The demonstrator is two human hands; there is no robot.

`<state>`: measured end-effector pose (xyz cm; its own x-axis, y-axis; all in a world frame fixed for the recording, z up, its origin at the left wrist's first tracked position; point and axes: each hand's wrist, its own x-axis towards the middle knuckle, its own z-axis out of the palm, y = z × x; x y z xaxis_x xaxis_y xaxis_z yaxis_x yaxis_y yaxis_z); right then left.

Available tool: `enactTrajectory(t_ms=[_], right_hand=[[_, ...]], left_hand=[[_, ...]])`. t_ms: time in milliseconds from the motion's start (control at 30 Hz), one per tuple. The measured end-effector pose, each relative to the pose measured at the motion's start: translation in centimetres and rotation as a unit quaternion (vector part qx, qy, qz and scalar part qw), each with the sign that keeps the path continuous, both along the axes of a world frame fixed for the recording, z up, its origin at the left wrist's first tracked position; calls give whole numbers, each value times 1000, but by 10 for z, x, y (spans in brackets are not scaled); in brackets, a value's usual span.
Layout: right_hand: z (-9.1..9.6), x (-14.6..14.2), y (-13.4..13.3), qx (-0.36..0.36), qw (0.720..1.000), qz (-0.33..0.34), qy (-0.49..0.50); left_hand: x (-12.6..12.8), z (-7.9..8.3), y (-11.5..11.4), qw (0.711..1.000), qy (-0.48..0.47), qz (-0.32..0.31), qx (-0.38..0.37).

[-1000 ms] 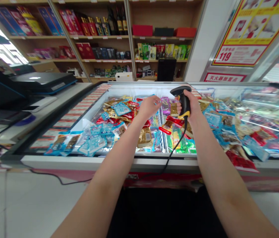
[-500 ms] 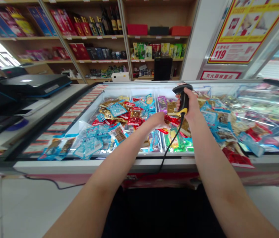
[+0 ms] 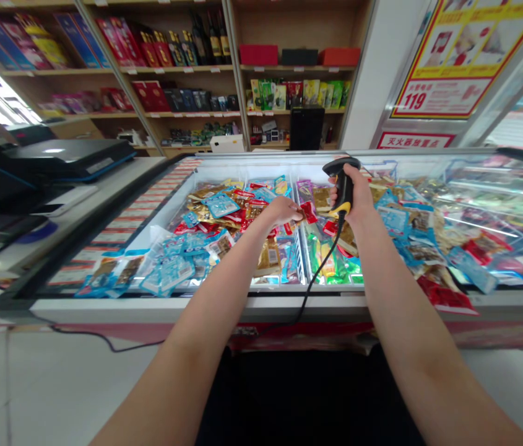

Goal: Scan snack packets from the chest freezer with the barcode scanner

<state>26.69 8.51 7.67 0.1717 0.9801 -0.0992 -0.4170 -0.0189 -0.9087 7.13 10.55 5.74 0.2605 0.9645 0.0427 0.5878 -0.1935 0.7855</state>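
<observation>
My right hand (image 3: 359,189) is wrapped round a black and yellow handheld barcode scanner (image 3: 343,189), held up over the freezer with its cable hanging down. Over the wire divider, my left hand (image 3: 285,212) pinches the edge of a small red snack packet (image 3: 308,212), just left of the scanner. The packet's printing is too small to read. Beneath both hands the chest freezer (image 3: 150,306) is filled with loose snack packets. Blue packets (image 3: 168,266) lie in the left compartment, and green packets (image 3: 335,266) lie right of the divider.
Two blue-edged packets (image 3: 115,272) rest on the freezer's left front edge. A black machine (image 3: 73,155) stands on the counter at left. The scanner cable (image 3: 305,303) drapes over the front rim. Shelves (image 3: 187,71) with bottles and boxes line the back.
My left hand has lifted slightly and drawn left, and its fingers now hold the red packet upright. My right hand with the scanner has stayed nearly still.
</observation>
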Motion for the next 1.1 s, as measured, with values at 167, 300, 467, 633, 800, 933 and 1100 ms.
enactTrajectory(t_ms=[167, 300, 467, 633, 800, 933, 1100], right_hand=[[1, -4, -3, -3, 1000, 14, 0], [5, -10, -9, -21, 998, 52, 8], [8, -17, -16, -39, 989, 140, -17], [6, -21, -18, -28, 973, 220, -60], [3, -22, -19, -21, 968, 241, -70], [1, -21, -19, -8, 963, 258, -80], [-1, -20, -18, 8, 956, 278, -93]], left_hand=[[-18, 0, 16, 994, -83, 69, -19], [-24, 2, 25, 966, -211, 147, -27], [-27, 4, 27, 930, -307, 201, -27], [-30, 3, 29, 925, -301, 232, 8], [-33, -1, 34, 925, -297, 237, 12], [-33, -1, 34, 926, -287, 243, 19], [-33, 1, 34, 924, -296, 241, 17]])
